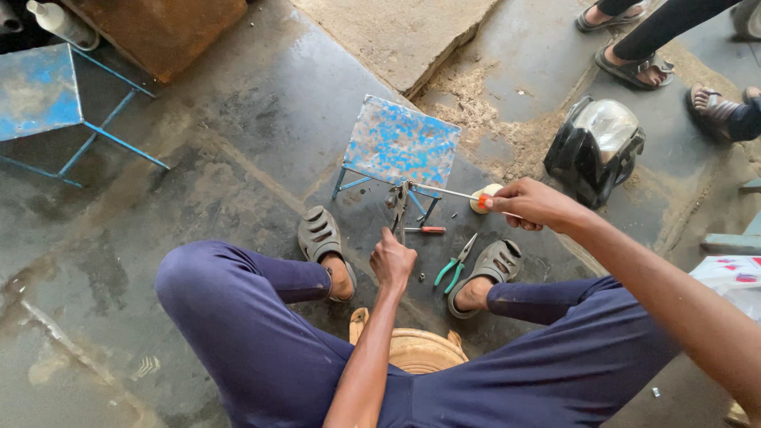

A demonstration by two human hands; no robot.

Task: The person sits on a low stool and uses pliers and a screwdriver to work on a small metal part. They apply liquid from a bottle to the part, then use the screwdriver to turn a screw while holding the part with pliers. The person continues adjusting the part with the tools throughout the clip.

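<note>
I sit on a low wooden stool (420,349) with knees apart. My left hand (393,261) is closed around the handles of a pair of pliers (398,208), whose jaws point up toward a small metal part. My right hand (529,203) grips the pale, orange-tipped handle of a long screwdriver (456,192). Its thin shaft runs left to meet the pliers' jaws. Both tools cross just in front of a small blue paint-chipped metal stool (402,144).
On the dark concrete floor lie green-handled pliers (454,269), a small red-handled screwdriver (426,230) and loose screws. A black helmet (594,147) sits at right. Another blue metal frame (40,95) stands far left. Other people's sandalled feet (634,67) are top right.
</note>
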